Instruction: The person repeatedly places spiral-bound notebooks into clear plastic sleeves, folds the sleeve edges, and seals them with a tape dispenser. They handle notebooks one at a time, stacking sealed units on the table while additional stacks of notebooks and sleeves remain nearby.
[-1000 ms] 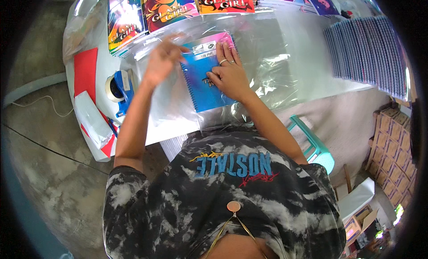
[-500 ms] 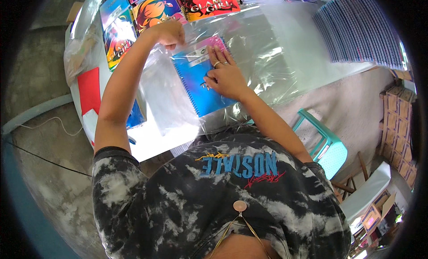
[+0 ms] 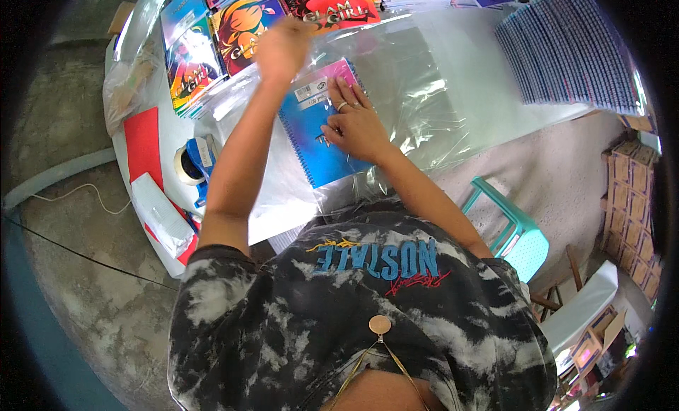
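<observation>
Right now, we have the blue-and-pink spiral-bound notebook [image 3: 311, 153] on the white counter [image 3: 495, 103], amid clear, crinkled plastic film [image 3: 417, 114]. Our right hand [image 3: 356, 128] lies palm down across it, fingers spread, pressing rather than gripping. Our left hand [image 3: 284, 49] is a blur beyond the notebook's top edge; we can't tell whether it's closed on anything.

Here's the danger: should the right hand lift or slide, the slick film could let the notebook skid askew. A hasty tug could crease or tear that thin plastic, and a low left-hand sweep might knock the glossy, multicoloured notebooks [image 3: 247, 33] out of line.

Containers, then! We can't tell whether the film is a sheet or a bag. A blue tape dispenser [image 3: 205, 156] carries its roll at left. Far right, brown cardboard cartons [image 3: 629, 192] are stacked, contents hidden; below them an open cardboard box [image 3: 614, 327] shows contents too small to identify.
</observation>
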{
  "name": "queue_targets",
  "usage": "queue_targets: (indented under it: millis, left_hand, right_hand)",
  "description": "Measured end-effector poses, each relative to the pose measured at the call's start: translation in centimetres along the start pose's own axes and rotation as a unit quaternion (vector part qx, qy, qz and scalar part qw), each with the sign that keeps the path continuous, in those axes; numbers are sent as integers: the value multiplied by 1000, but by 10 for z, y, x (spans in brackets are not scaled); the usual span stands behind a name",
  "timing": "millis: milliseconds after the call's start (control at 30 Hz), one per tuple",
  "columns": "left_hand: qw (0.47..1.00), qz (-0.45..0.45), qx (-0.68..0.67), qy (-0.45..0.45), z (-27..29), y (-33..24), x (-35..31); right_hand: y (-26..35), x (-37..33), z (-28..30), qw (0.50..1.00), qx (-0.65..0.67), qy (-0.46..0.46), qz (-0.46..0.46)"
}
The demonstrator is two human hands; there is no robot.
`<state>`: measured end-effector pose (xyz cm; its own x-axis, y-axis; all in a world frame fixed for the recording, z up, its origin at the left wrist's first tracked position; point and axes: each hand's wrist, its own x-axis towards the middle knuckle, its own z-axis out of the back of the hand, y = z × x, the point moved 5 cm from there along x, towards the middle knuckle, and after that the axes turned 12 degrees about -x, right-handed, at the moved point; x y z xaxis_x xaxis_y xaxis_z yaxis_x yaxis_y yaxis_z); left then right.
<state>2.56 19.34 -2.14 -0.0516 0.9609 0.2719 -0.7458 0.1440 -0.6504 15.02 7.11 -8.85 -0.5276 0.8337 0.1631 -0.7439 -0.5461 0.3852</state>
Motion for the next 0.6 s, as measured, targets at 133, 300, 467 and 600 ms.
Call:
queue_targets:
  millis: [133, 300, 467, 600]
  left_hand:
    - [979, 95, -77, -165, 61, 15, -30]
    - [982, -9, 173, 71, 1, 20, -149]
    - [982, 5, 157, 107, -21, 19, -155]
    - [986, -21, 116, 118, -25, 17, -153]
  right_hand:
    - [1, 1, 5, 999, 27, -22, -11]
    - [-1, 1, 4, 999, 46, -3, -1]
    - [-2, 3, -1, 992, 121, 12, 23]
    - [3, 9, -1, 994, 76, 36, 73]
